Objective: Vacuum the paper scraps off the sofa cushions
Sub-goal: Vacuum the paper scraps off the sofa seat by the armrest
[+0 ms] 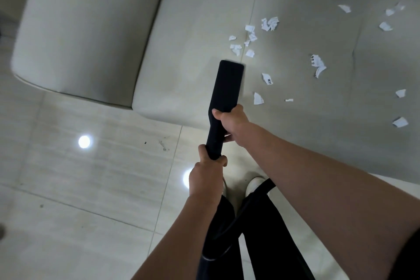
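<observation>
Gripping a black vacuum nozzle with both hands, a person is standing at the front edge of a pale cream sofa and looking down at it. The nozzle is showing as one long, flat, matte black paddle that widens to a squared-off end. Its long axis is running away from the person, up the view and leaning slightly right, with the squared end pointing toward the sofa back. That end is sitting over the left seat cushion; whether it is touching the cushion is not clear.

The right hand is wrapping its fingers round the middle of the nozzle. The left hand is clasping the narrow near end just behind it, close to the right hand but not touching it.

About eighteen torn white paper scraps are lying on the seat cushions. The nearest cluster is lying just beyond the nozzle's end along a seam between two cushions, and the rest are spreading out to the right.

One black hose is trailing down between the person's dark trouser legs. One broad armrest is sitting to the left. Two bright light reflections are shining on the glossy tiled floor.
</observation>
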